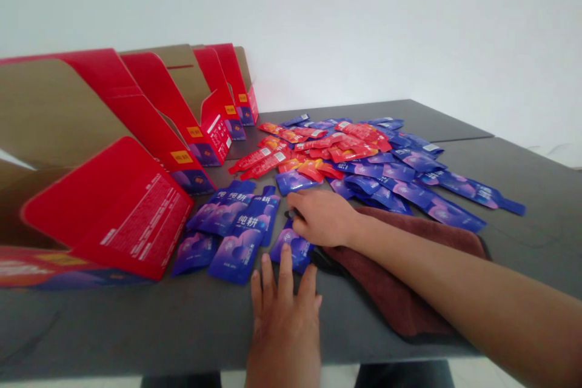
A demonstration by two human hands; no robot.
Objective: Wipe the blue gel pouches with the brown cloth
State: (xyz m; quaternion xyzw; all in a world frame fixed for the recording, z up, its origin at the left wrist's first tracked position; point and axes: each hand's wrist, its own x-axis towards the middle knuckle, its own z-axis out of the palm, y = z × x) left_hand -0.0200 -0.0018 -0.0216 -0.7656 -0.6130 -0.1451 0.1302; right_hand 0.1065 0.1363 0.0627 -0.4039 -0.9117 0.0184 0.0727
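My left hand (284,315) lies flat on the dark table (136,321) with fingers stretched out, its fingertips touching a blue pouch (291,248). My right hand (321,217) reaches in from the right, fingers curled down over the top of that same pouch and a small dark object I cannot make out. My right forearm rests on a maroon cloth (400,291). To the left of the hands lie several blue pouches (239,224) side by side.
A heap of red and blue pouches (359,157) covers the table's middle and right. Open red cardboard boxes (150,127) stand along the left, the nearest one (113,212) with its flap down. A white wall is behind.
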